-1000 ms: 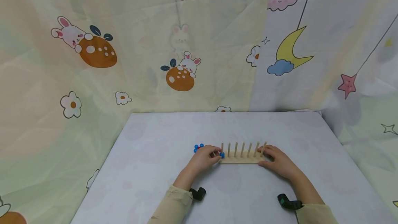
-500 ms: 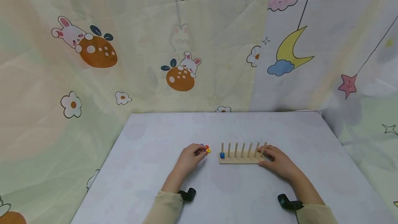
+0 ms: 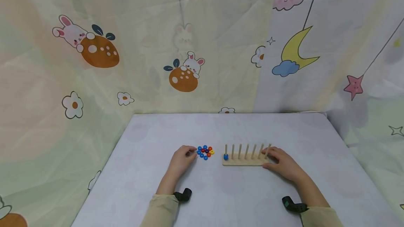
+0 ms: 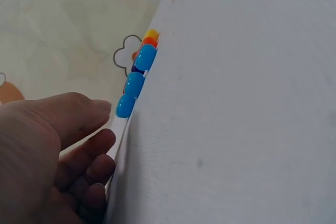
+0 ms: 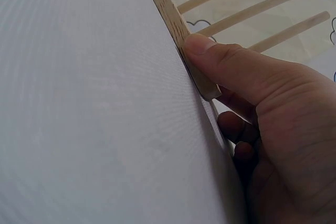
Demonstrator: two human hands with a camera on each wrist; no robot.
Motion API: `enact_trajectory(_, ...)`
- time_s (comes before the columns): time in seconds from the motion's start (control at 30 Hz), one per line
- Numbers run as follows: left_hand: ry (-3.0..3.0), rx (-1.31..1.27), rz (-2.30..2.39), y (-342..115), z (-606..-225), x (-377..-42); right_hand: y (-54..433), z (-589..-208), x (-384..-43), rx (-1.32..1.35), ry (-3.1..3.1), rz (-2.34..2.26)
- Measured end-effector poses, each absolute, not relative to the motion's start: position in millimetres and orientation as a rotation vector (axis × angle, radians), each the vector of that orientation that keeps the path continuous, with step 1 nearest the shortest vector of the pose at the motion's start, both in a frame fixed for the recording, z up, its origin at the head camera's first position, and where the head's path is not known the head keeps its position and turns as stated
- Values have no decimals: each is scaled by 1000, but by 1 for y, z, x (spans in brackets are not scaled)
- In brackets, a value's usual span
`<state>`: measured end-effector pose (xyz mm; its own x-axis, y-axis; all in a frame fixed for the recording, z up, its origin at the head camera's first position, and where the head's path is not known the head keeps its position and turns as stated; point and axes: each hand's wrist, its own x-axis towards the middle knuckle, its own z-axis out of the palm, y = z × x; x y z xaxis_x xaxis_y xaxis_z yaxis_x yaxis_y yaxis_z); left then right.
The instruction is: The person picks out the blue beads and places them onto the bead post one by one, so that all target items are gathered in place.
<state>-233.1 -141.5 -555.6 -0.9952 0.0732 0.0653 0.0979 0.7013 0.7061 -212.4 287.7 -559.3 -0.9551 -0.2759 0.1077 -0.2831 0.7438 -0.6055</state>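
Note:
My left hand (image 3: 181, 161) rests just left of a cluster of small beads (image 3: 205, 157), its fingers loosely bent with nothing between them. Blue, red, orange, yellow and dark beads make up the cluster. In the left wrist view the thumb tip lies beside the nearest blue bead (image 4: 125, 106). A wooden peg board (image 3: 244, 163) with a row of upright pegs stands to the right of the cluster. One blue bead (image 3: 225, 157) sits low on its leftmost peg. My right hand (image 3: 284, 164) grips the board's right end, thumb on the front edge of the base (image 5: 176, 19).
Both hands work over a white tabletop (image 3: 233, 199). Behind it hangs a printed cloth backdrop (image 3: 221, 80) that meets the table's far edge. Each wrist wears a black camera (image 3: 183, 195).
My left hand has moved left from the board's leftmost peg, past the beads, leaving the blue bead on the peg and uncovering the cluster. My right hand has stayed at the board's end.

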Motion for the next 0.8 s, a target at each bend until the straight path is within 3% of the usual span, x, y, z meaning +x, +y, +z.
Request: enact_trajectory(0.8, -3002, -179, -973, -131, -553, -246, 288, -558, -213, 471, -2924, 1029)
